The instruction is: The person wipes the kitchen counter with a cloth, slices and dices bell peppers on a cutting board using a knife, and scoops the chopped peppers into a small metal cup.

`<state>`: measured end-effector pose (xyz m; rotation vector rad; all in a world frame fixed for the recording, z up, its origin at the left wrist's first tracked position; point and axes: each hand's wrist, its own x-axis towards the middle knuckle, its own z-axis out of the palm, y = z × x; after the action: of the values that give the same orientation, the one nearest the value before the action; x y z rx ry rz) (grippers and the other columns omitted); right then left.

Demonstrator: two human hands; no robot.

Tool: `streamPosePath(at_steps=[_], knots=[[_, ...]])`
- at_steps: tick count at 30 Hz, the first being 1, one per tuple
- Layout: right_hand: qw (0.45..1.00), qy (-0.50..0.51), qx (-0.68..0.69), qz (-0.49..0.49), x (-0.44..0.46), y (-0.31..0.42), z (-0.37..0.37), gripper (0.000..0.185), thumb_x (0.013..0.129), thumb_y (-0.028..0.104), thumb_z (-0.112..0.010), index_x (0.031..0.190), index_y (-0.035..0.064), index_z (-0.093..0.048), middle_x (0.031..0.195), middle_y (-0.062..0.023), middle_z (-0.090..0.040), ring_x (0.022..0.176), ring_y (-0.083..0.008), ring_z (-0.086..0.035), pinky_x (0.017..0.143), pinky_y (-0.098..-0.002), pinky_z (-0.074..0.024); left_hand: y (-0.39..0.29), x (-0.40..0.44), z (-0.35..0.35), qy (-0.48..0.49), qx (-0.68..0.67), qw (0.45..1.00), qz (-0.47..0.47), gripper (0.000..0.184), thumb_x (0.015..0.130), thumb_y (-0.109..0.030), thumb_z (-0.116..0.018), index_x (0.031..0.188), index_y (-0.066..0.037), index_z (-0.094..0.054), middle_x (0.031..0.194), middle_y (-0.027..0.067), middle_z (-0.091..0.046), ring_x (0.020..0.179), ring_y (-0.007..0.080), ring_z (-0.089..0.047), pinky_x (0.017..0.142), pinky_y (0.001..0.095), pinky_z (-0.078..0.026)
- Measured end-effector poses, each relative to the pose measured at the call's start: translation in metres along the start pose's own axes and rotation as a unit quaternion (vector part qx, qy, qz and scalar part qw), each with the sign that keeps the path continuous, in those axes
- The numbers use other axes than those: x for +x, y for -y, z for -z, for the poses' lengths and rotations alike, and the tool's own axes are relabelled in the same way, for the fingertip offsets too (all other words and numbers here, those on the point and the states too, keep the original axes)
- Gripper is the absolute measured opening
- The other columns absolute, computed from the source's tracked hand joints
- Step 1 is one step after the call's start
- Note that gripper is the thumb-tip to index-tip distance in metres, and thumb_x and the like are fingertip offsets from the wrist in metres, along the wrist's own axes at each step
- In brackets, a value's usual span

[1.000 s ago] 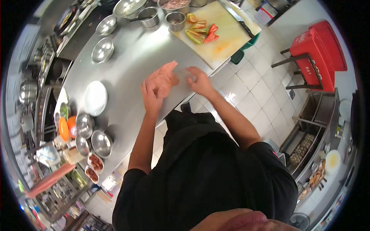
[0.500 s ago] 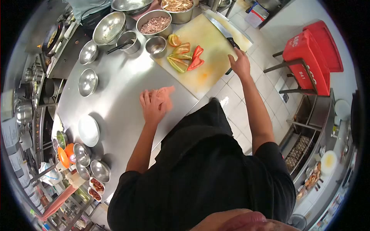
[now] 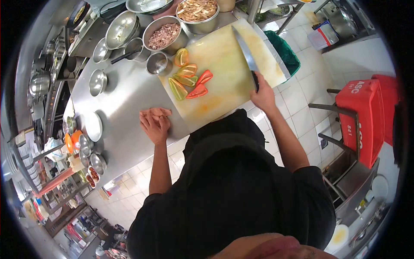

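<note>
One knife aslant on the board, near its right edge, with handle grasped in the right hand at the near edge. Cloth bunched under the left hand, fingers and thumb closed over it, on the worktop beside the board's left edge. Peppers towards that edge; pot at the far-left corner.

- Upper right of centre: the right hand hides part of the knife handle.
- Left of centre: the left hand covers part of the pink cloth.
- Top edge, left of middle: a steel bowl is cut off.
- Upper right: the green bin is only partly visible.
- Lower left: reddish pieces, too small to identify.
</note>
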<state>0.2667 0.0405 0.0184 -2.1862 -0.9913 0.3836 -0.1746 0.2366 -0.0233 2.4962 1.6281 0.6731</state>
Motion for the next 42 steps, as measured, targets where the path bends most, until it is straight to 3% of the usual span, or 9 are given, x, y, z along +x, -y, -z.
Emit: streamPosePath(at_steps=[8,12,18,22,26,28,32,38,42], knots=[[0.996,0.086,0.023,-0.006,-0.004,0.000,-0.006,0.052,0.096,0.024,-0.061,0.146,0.0157,-0.052,0.104,-0.0279,-0.068,0.095,-0.0470,-0.067,0.087,-0.0538,-0.0545,-0.017,0.003,-0.021,0.005,0.162,0.983,0.086,0.066,0.095,-0.051,-0.061,0.147,-0.012,-0.052,0.158,0.0268,-0.038,0.141,0.0477,-0.039,0.115,0.0568,-0.034],[0.993,-0.097,0.046,-0.054,0.005,-0.050,0.024,0.048,0.098,0.025,-0.063,0.142,0.0087,-0.059,0.100,-0.0270,-0.072,0.093,-0.0435,-0.071,0.082,-0.0501,-0.0567,-0.021,0.010,-0.022,-0.007,0.134,0.987,0.083,0.062,0.096,-0.050,-0.060,0.147,-0.015,-0.054,0.159,0.0247,-0.037,0.142,0.0459,-0.038,0.116,0.0555,-0.034],[0.992,-0.110,0.057,0.035,-0.042,-0.046,0.014,0.047,0.096,0.018,-0.066,0.142,0.0068,-0.059,0.117,-0.0253,-0.070,0.106,-0.0412,-0.069,0.090,-0.0460,-0.0557,-0.014,0.007,-0.018,-0.030,0.086,0.995,0.043,0.058,0.094,-0.043,-0.066,0.143,-0.013,-0.058,0.159,0.0233,-0.038,0.142,0.0452,-0.038,0.117,0.0552,-0.035],[0.999,-0.005,0.017,-0.036,-0.073,-0.015,0.005,0.046,0.095,0.016,-0.067,0.141,0.0129,-0.061,0.125,-0.0217,-0.069,0.114,-0.0388,-0.068,0.097,-0.0435,-0.0543,-0.005,0.015,-0.024,-0.049,0.083,0.995,0.001,0.057,0.093,-0.040,-0.069,0.142,-0.013,-0.059,0.155,0.0238,-0.044,0.141,0.0443,-0.041,0.117,0.0543,-0.037],[0.982,-0.159,0.017,-0.098,-0.043,-0.081,0.037,0.048,0.101,0.023,-0.061,0.147,0.0108,-0.057,0.117,-0.0217,-0.073,0.101,-0.0340,-0.074,0.088,-0.0399,-0.0573,0.008,0.016,-0.024,-0.045,0.079,0.994,-0.054,0.053,0.093,-0.037,-0.069,0.139,-0.011,-0.061,0.144,0.0232,-0.054,0.137,0.0444,-0.046,0.115,0.0538,-0.038],[0.977,-0.109,0.024,-0.180,-0.050,-0.050,0.068,0.048,0.100,0.021,-0.062,0.147,0.0108,-0.057,0.115,-0.0222,-0.074,0.100,-0.0332,-0.075,0.087,-0.0393,-0.0573,0.008,0.019,-0.025,-0.041,0.026,0.998,-0.039,0.048,0.093,-0.033,-0.069,0.134,-0.009,-0.062,0.140,0.0207,-0.057,0.135,0.0435,-0.049,0.114,0.0527,-0.039],[0.997,-0.051,0.026,0.051,-0.097,-0.034,0.015,0.052,0.095,0.016,-0.070,0.145,0.0114,-0.058,0.118,-0.0231,-0.072,0.102,-0.0318,-0.074,0.088,-0.0395,-0.0566,0.019,0.023,-0.019,-0.052,0.006,0.998,-0.045,0.038,0.093,-0.026,-0.069,0.125,-0.006,-0.063,0.130,0.0148,-0.063,0.131,0.0379,-0.053,0.110,0.0505,-0.042],[0.993,-0.063,0.098,-0.036,-0.102,-0.026,0.016,0.046,0.098,0.012,-0.067,0.143,0.0076,-0.060,0.122,-0.0245,-0.071,0.109,-0.0319,-0.073,0.093,-0.0381,-0.0557,0.048,0.029,-0.022,-0.013,-0.087,0.995,0.037,0.042,0.092,-0.021,-0.073,0.129,-0.005,-0.061,0.122,0.0150,-0.068,0.118,0.0311,-0.064,0.101,0.0460,-0.050],[0.997,0.056,0.042,0.046,-0.120,-0.006,0.035,0.049,0.094,0.013,-0.072,0.143,0.0130,-0.062,0.097,-0.0196,-0.072,0.085,-0.0333,-0.071,0.077,-0.0402,-0.0558,0.046,0.033,-0.023,-0.040,-0.362,0.908,0.206,0.039,0.098,-0.020,-0.068,0.132,-0.003,-0.058,0.115,0.0139,-0.071,0.108,0.0272,-0.068,0.091,0.0392,-0.055]])
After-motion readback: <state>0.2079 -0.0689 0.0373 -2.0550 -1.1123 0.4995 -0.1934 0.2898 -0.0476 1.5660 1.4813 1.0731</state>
